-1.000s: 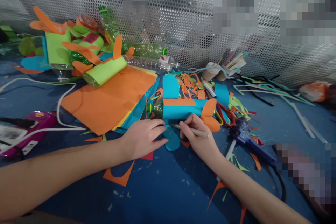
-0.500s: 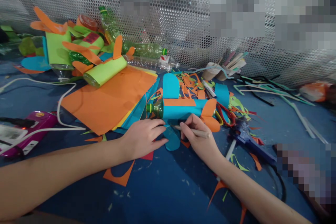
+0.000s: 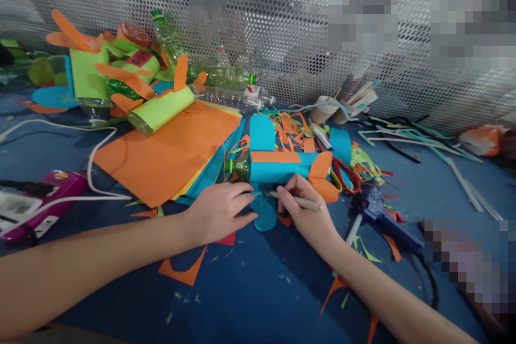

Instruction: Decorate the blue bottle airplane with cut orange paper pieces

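Observation:
My right hand (image 3: 304, 201) is closed around a light-coloured pencil (image 3: 309, 204), its tip slanting down to the left over a rounded piece of blue paper (image 3: 265, 215). Flat on the table with fingers stretched out, my left hand (image 3: 223, 210) touches the left edge of that blue paper. Just beyond both hands lies a green plastic bottle (image 3: 242, 166) wrapped in blue paper, with an orange strip (image 3: 276, 157) along it and orange paper fins (image 3: 322, 189) at its right end.
Orange sheets (image 3: 161, 156) lie stacked at left, below decorated bottles (image 3: 165, 110). A blue glue gun (image 3: 382, 217) and scissors (image 3: 349, 174) are at right. Paper scraps (image 3: 292, 129) and a marker (image 3: 321, 137) lie behind. White cables (image 3: 99, 161) run past a purple power strip (image 3: 60, 204).

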A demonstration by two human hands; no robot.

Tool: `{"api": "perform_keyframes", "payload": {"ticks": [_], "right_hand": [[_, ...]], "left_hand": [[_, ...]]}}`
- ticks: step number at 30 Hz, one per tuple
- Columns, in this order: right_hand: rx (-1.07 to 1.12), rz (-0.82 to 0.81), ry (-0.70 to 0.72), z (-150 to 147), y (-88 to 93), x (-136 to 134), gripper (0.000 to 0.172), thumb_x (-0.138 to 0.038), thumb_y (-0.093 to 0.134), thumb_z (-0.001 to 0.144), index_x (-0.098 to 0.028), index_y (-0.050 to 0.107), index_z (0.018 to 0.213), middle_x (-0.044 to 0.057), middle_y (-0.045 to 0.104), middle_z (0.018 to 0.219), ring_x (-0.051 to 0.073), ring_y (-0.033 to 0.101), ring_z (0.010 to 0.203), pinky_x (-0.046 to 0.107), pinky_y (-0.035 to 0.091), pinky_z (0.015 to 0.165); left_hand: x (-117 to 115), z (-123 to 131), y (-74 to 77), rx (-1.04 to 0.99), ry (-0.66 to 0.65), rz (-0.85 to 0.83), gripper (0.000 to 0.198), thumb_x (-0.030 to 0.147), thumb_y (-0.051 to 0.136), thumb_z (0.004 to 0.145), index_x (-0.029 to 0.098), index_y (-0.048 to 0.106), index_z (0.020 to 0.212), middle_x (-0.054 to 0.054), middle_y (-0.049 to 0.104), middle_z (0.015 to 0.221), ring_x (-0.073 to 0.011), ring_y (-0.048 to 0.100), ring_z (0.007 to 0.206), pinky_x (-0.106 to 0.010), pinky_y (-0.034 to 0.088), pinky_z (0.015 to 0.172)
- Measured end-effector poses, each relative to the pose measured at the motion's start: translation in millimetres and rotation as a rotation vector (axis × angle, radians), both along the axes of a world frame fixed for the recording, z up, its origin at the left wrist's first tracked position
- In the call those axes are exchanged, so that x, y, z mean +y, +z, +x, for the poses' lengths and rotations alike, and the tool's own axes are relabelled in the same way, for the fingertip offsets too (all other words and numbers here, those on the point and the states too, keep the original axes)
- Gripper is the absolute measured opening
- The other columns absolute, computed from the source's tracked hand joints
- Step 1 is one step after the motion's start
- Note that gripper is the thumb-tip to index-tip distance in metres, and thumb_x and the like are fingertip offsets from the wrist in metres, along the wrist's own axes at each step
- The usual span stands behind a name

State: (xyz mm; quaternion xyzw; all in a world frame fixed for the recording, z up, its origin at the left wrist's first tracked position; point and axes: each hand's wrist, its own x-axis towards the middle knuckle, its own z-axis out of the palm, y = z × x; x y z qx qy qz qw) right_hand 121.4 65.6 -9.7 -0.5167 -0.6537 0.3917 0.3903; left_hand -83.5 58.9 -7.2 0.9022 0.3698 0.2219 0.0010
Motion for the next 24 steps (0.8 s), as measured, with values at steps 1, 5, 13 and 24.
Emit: {"api": "perform_keyframes", "payload": {"ticks": [1,5,13,24], "right_hand": [[-0.003,0.000,-0.001,0.0,0.2,-0.1,0.023,-0.033,0.050,0.087,-0.023,0.038,0.070,-0.006,0.050,0.053,0.011,0.046,0.050,0.025,0.038,0.051],[-0.013,-0.009,-0.003,-0.4,2.1,-0.7,0.024,-0.033,0.049,0.087,-0.023,0.038,0.069,-0.006,0.050,0.054,0.011,0.047,0.050,0.025,0.038,0.052],[-0.010,-0.015,0.004,-0.5,2.2,-1.0,0.024,-0.034,0.049,0.088,-0.023,0.038,0.070,-0.006,0.049,0.054,0.011,0.047,0.050,0.025,0.038,0.052],[0.037,-0.028,-0.010,-1.2,4.4,-3.0,0.022,-0.035,0.052,0.085,-0.023,0.039,0.071,-0.006,0.048,0.054,0.012,0.047,0.050,0.025,0.036,0.050]], "left_hand": [[0.1,0.0,0.1,-0.002,0.000,0.002,0.032,0.039,0.052,0.086,0.015,0.065,0.103,-0.009,0.065,0.108,-0.0226,0.065,0.087,-0.035,0.055,0.070],[-0.2,-0.1,0.2,-0.003,-0.001,-0.008,0.032,0.038,0.053,0.086,0.015,0.065,0.103,-0.009,0.065,0.109,-0.0227,0.065,0.087,-0.035,0.055,0.071],[0.0,-0.4,-1.0,-0.001,-0.004,-0.020,0.033,0.040,0.050,0.087,0.014,0.065,0.103,-0.010,0.065,0.110,-0.0231,0.065,0.090,-0.036,0.055,0.071],[0.5,-0.5,0.1,0.003,-0.007,-0.035,0.031,0.038,0.051,0.087,0.015,0.065,0.102,-0.009,0.064,0.110,-0.0233,0.064,0.090,-0.036,0.054,0.072]]}}
